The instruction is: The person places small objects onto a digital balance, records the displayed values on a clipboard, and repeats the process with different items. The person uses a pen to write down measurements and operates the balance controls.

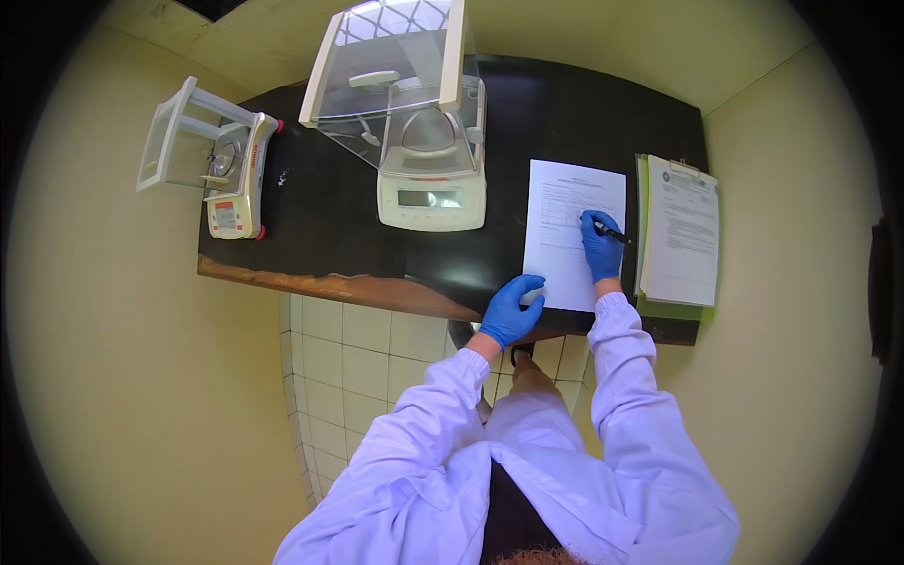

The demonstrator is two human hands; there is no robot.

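Note:
Before me a printed paper form (558, 261) with a table lies on the dark tabletop. In a blue glove, my right hand (602, 247) is closed around a black pen (611, 232), its writing end over the form's table. My left hand (512, 312), gloved too, rests at the form's lower left corner with its fingers apart and curved. Whether it holds anything is not plain; a small pale patch shows between thumb and fingers. To the form's left stands a larger balance (432, 205) with a glass draft shield (424, 141) and a display.
Right of the form lies a clipboard with printed sheets (681, 240) over a green folder (678, 311). A smaller balance (233, 205) with red feet and its own shield stands at the left end. The table's front edge (339, 286) is chipped. Walls stand close on both sides.

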